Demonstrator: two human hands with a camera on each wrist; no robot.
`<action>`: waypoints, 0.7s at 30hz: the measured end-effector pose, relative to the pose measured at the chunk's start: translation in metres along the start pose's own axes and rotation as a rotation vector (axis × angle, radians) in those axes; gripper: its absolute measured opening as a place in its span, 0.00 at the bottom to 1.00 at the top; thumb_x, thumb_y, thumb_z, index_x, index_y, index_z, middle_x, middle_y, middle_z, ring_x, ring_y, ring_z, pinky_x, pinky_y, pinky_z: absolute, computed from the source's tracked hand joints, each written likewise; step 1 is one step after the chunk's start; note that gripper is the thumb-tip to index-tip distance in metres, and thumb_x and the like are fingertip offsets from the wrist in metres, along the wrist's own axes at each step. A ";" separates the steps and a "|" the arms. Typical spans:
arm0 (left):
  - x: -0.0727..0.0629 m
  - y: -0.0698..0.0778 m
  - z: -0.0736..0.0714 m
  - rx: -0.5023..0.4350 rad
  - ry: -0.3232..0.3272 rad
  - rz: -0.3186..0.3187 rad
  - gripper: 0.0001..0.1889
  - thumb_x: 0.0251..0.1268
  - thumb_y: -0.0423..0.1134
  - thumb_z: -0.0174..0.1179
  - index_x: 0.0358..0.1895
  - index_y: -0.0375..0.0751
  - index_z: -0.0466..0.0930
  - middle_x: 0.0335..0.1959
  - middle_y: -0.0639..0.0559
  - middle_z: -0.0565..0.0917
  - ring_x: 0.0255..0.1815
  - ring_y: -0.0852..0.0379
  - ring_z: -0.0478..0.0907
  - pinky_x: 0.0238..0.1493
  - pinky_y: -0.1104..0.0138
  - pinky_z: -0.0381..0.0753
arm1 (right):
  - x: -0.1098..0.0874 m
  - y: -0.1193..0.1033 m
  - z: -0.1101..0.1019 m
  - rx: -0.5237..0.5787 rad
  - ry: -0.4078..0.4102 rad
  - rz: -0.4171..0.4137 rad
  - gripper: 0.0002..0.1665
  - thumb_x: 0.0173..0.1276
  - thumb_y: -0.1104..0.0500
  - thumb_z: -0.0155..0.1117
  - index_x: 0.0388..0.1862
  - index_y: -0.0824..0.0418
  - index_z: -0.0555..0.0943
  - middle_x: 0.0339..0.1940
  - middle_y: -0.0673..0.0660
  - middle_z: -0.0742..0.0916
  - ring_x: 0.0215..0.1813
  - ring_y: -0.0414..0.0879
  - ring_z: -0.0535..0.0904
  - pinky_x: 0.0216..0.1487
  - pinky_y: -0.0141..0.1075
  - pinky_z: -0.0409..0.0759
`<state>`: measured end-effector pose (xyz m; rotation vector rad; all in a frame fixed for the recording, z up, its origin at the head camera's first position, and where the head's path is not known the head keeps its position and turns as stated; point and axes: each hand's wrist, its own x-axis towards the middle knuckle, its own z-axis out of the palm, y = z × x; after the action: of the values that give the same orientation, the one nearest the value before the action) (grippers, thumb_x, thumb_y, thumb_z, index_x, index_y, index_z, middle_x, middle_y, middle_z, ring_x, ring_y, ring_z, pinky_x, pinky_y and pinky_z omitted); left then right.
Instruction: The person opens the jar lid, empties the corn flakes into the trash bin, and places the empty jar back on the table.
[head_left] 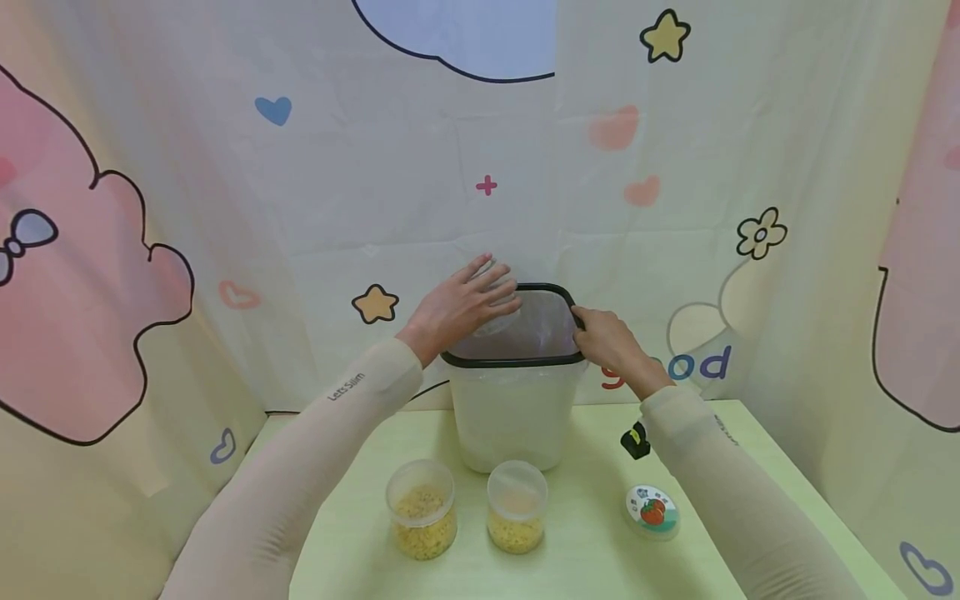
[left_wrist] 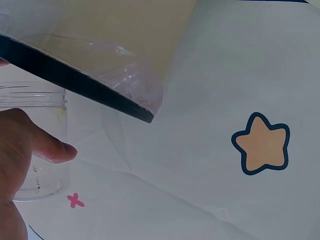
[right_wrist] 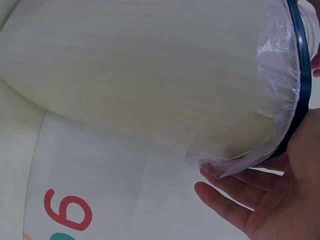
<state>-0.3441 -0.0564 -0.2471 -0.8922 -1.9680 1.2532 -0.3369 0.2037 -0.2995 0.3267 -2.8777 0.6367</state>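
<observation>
My left hand (head_left: 472,300) grips a clear jar (left_wrist: 47,175) with a threaded neck over the mouth of a white trash bin (head_left: 510,408). The jar is tipped neck-down. Yellow residue and a few dark specks cling to its wall. My right hand (head_left: 609,340) holds the bin by the right side of its black rim (right_wrist: 301,65), fingers under the edge. A thin clear liner (right_wrist: 277,70) is folded out beneath that rim. Inside the bin, the bottom is hidden.
On the table (head_left: 592,558) in front of the bin stand two clear tubs, a left tub (head_left: 423,521) and a right tub (head_left: 517,521), both partly filled with yellow crumbly bits. Further right lie a round strawberry-printed lid (head_left: 652,511) and a small black-and-yellow object (head_left: 636,440). A patterned curtain (head_left: 360,183) hangs behind.
</observation>
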 end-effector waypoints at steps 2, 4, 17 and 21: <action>0.000 0.000 0.000 -0.018 0.001 -0.004 0.49 0.61 0.38 0.68 0.78 0.63 0.44 0.80 0.54 0.52 0.82 0.50 0.44 0.81 0.49 0.36 | 0.000 0.000 0.000 -0.006 0.002 -0.002 0.32 0.73 0.61 0.43 0.75 0.69 0.61 0.69 0.71 0.74 0.46 0.58 0.76 0.32 0.36 0.69; 0.000 -0.002 0.000 -0.037 0.009 -0.021 0.48 0.61 0.38 0.67 0.78 0.62 0.44 0.79 0.54 0.52 0.82 0.49 0.44 0.81 0.49 0.36 | 0.001 0.000 -0.001 -0.005 0.003 -0.003 0.32 0.73 0.61 0.43 0.75 0.68 0.61 0.69 0.71 0.74 0.44 0.57 0.76 0.31 0.36 0.69; 0.001 -0.006 -0.004 -0.040 -0.012 -0.037 0.53 0.57 0.41 0.71 0.79 0.62 0.42 0.80 0.55 0.50 0.82 0.49 0.43 0.81 0.49 0.35 | 0.002 0.001 -0.002 -0.004 0.006 0.004 0.33 0.72 0.61 0.43 0.75 0.67 0.61 0.70 0.70 0.73 0.46 0.58 0.75 0.32 0.38 0.69; 0.001 0.005 -0.001 -0.029 -0.036 0.018 0.51 0.61 0.37 0.67 0.79 0.63 0.41 0.81 0.56 0.50 0.82 0.50 0.43 0.81 0.49 0.36 | 0.002 0.002 0.000 0.001 0.003 0.001 0.32 0.72 0.61 0.43 0.75 0.68 0.61 0.70 0.70 0.74 0.46 0.57 0.76 0.32 0.37 0.69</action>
<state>-0.3429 -0.0535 -0.2514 -0.9094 -2.0158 1.2620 -0.3389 0.2052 -0.2994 0.3238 -2.8746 0.6389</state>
